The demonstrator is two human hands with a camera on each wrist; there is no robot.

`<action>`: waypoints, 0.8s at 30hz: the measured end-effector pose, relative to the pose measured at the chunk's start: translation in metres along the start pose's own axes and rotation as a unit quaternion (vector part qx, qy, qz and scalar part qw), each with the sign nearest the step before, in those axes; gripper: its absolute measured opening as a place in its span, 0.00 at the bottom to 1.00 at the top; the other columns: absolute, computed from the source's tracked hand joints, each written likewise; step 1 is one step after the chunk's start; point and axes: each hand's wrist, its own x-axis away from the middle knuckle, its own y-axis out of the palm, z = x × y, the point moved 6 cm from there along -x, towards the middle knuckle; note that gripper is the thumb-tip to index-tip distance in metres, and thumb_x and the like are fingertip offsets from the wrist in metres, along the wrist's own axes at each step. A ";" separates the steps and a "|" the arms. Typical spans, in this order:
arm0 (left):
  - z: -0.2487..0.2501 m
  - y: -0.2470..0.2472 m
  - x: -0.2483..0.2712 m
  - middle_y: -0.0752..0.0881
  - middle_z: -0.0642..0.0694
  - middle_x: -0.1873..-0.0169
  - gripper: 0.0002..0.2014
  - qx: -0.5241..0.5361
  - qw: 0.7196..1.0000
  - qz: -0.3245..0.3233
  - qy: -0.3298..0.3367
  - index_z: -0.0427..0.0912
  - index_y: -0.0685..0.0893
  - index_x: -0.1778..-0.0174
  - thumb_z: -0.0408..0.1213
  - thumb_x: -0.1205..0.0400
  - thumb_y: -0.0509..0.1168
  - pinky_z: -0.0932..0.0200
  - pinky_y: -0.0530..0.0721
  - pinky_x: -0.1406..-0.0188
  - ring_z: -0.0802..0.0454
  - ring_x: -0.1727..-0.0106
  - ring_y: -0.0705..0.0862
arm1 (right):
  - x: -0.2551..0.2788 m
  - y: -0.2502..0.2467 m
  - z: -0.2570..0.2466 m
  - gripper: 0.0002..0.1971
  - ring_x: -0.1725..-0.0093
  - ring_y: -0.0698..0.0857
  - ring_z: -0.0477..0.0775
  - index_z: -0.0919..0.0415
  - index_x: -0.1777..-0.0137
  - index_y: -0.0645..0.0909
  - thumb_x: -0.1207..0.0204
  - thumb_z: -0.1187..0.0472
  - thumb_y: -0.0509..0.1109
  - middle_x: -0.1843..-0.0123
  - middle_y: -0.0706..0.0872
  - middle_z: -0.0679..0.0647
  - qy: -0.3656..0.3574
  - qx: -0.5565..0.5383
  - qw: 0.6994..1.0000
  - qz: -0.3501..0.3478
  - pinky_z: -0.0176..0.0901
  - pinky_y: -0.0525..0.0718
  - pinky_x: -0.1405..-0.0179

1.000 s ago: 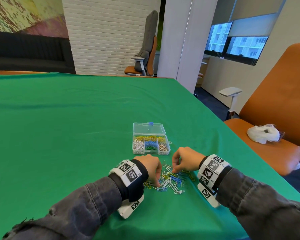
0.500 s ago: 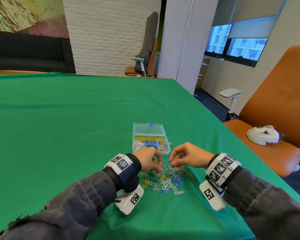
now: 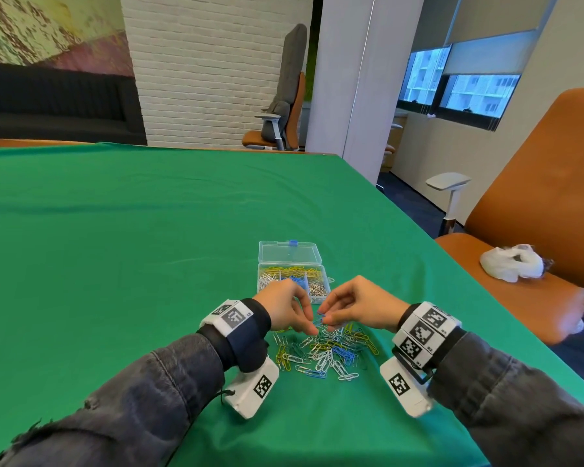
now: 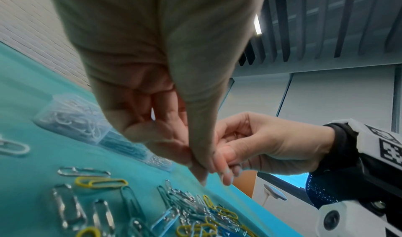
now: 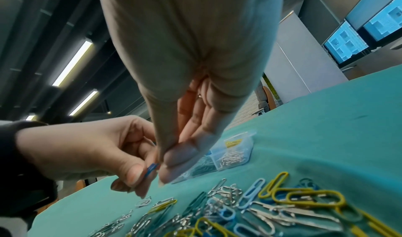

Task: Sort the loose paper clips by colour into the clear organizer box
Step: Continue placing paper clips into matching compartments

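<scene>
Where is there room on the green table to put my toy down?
Bare green cloth spreads wide to the left of the organizer box and beyond it. It is crowded between the box and the near edge, where the paper clip pile lies under the left hand and right hand.

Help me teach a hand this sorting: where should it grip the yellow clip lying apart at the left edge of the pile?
Judging by its pose, pinch the yellow clip across its long sides, coming from above: it lies flat on the cloth, clear of its neighbours.
</scene>
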 end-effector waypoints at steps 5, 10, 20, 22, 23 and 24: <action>-0.003 0.000 0.000 0.89 0.46 0.69 0.12 0.006 1.000 -0.019 -0.012 0.41 0.83 0.62 0.38 0.29 0.80 0.62 0.83 0.71 0.57 0.74 0.83 | -0.005 0.008 -0.004 0.08 0.66 0.90 0.48 0.70 0.52 0.88 0.31 0.72 0.78 0.66 0.91 0.56 -0.005 0.012 1.000 -0.025 0.37 0.87 0.58; -0.010 -0.030 0.002 0.89 0.47 0.69 0.07 0.046 0.998 0.028 -0.014 0.41 0.82 0.62 0.30 0.23 0.74 0.64 0.85 0.71 0.56 0.70 0.85 | -0.025 0.005 -0.016 0.04 0.67 0.89 0.48 0.65 0.56 0.89 0.30 0.69 0.78 0.68 0.90 0.54 -0.022 0.077 0.997 -0.001 0.37 0.87 0.59; -0.030 -0.062 0.007 0.88 0.50 0.59 0.04 -0.053 0.996 -0.005 -0.068 0.43 0.81 0.50 0.39 0.17 0.67 0.65 0.81 0.67 0.60 0.66 0.85 | -0.092 -0.011 -0.040 0.03 0.58 0.87 0.47 0.60 0.57 0.89 0.29 0.63 0.79 0.60 0.90 0.52 -0.026 0.260 0.952 0.158 0.38 0.86 0.52; -0.028 -0.058 0.006 0.88 0.51 0.59 0.06 -0.057 0.996 -0.010 -0.065 0.42 0.82 0.47 0.40 0.17 0.67 0.65 0.81 0.68 0.60 0.66 0.85 | -0.093 -0.008 -0.040 0.04 0.56 0.88 0.48 0.62 0.55 0.90 0.28 0.63 0.78 0.57 0.91 0.54 -0.023 0.274 0.951 0.143 0.43 0.87 0.46; -0.026 -0.057 0.005 0.88 0.51 0.59 0.07 -0.060 0.996 -0.013 -0.064 0.41 0.82 0.47 0.40 0.17 0.67 0.66 0.80 0.68 0.60 0.66 0.85 | -0.091 -0.008 -0.040 0.05 0.56 0.88 0.47 0.62 0.54 0.90 0.27 0.63 0.77 0.55 0.91 0.54 -0.023 0.276 0.951 0.138 0.42 0.86 0.46; -0.024 -0.056 0.005 0.88 0.52 0.60 0.07 -0.062 0.996 -0.016 -0.062 0.42 0.83 0.47 0.40 0.17 0.67 0.65 0.80 0.68 0.60 0.67 0.85 | -0.087 -0.009 -0.042 0.05 0.57 0.87 0.46 0.61 0.53 0.90 0.27 0.62 0.77 0.55 0.91 0.54 -0.025 0.278 0.950 0.139 0.40 0.85 0.47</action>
